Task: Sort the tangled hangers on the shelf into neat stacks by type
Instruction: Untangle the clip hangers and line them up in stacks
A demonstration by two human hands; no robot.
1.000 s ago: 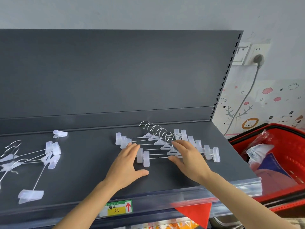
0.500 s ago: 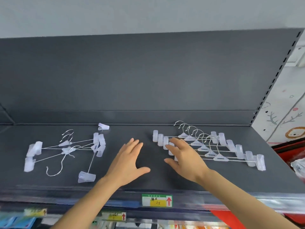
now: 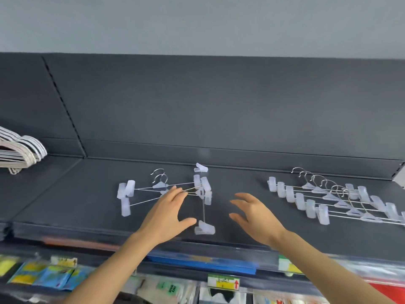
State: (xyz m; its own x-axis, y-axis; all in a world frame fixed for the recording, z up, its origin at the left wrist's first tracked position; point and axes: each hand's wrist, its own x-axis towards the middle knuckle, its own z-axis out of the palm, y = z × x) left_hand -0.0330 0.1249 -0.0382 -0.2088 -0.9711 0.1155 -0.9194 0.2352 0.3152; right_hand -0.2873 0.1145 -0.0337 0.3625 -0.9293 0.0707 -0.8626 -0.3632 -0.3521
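1. A dark grey shelf (image 3: 65,194) carries three groups of hangers, with its upright back panel behind them.
2. Near the middle of the shelf lies a tangled pile of clip hangers (image 3: 166,191): thin metal bars crossing at angles, clear plastic clips at their ends, and wire hooks pointing toward the back edge.
3. One bar of that pile runs from the cluster of clips toward the front edge and ends in a clear clip (image 3: 205,229) lying close to that edge.
4. The left hand (image 3: 166,213) is spread open, palm down, with its fingertips over the crossing bars of the tangle; whether they press on the metal cannot be told. Its thumb points toward the front clip and grips nothing.
5. The right hand (image 3: 256,216) is open with its fingers splayed and slightly curled. It holds nothing and sits over bare shelf between the tangle and the right-hand group.
6. Toward the right end of the shelf, a neat row of clip hangers (image 3: 328,200) lies overlapped in steps, hooks all toward the back edge.
7. At the far left edge, a stack of white hangers (image 3: 19,152) rests on the adjoining shelf section.
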